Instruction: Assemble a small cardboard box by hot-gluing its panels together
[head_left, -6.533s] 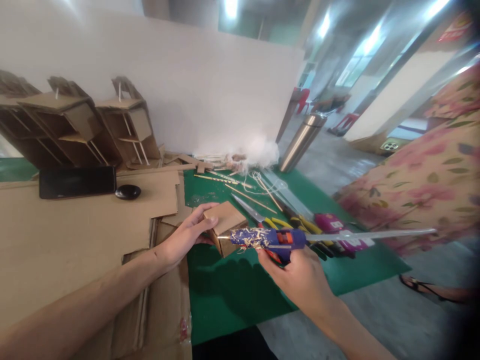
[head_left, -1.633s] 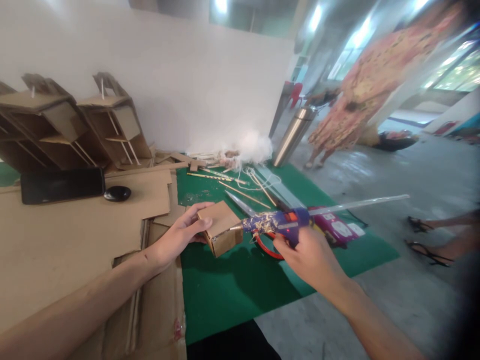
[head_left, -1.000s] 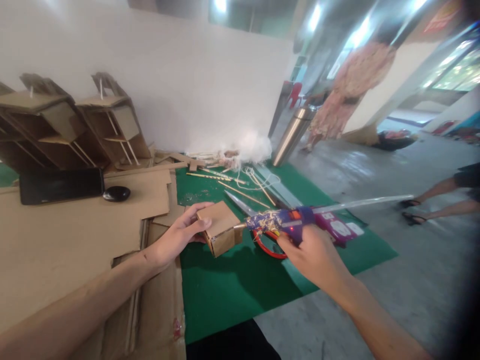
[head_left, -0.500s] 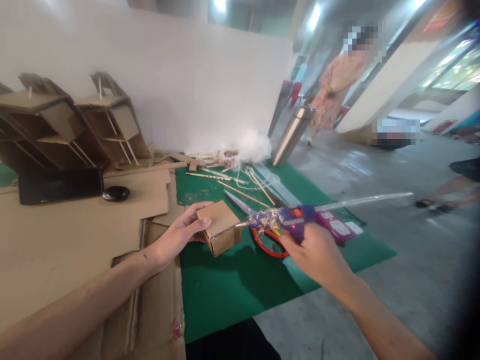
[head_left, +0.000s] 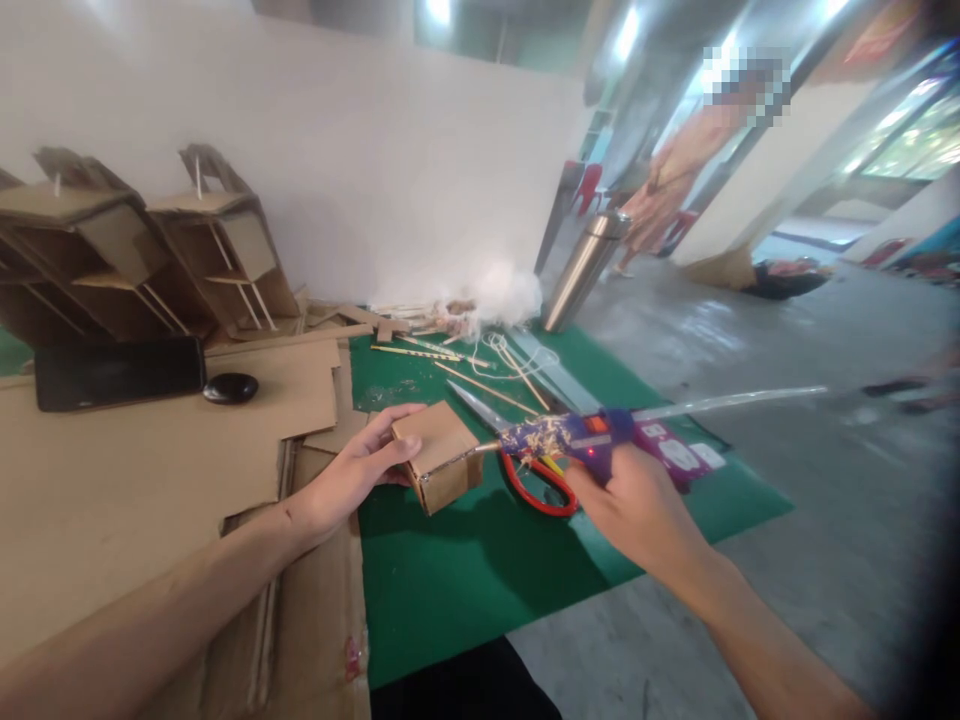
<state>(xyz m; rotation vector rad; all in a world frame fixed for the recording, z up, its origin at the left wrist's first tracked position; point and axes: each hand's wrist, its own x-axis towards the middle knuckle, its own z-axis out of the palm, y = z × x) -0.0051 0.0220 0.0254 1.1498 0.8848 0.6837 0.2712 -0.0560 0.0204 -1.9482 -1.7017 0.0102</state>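
Note:
My left hand [head_left: 375,450] is closed on a small cardboard box [head_left: 442,450], thumb on its top face and fingers behind it. My right hand [head_left: 630,500] grips a blue glue gun [head_left: 570,440] with a lit red light and dried glue strands on its front. A long clear glue stick [head_left: 735,402] sticks out of its back end. The metal nozzle touches or nearly touches the box's upper right edge. Under the gun lie scissors [head_left: 536,490] with red handles, partly hidden by it, on a green mat [head_left: 442,620].
A steel flask [head_left: 589,270] stands at the mat's far corner. Pencils, sticks, string and white fluff [head_left: 510,295] lie at the back. Cardboard structures [head_left: 217,250], a black phone [head_left: 120,372] and a mouse [head_left: 231,387] are at left. A person [head_left: 682,160] stands beyond.
The glue gun and the box have hardly moved; the nozzle stays by the box's edge. In the background the person in pink has shifted a little to the right.

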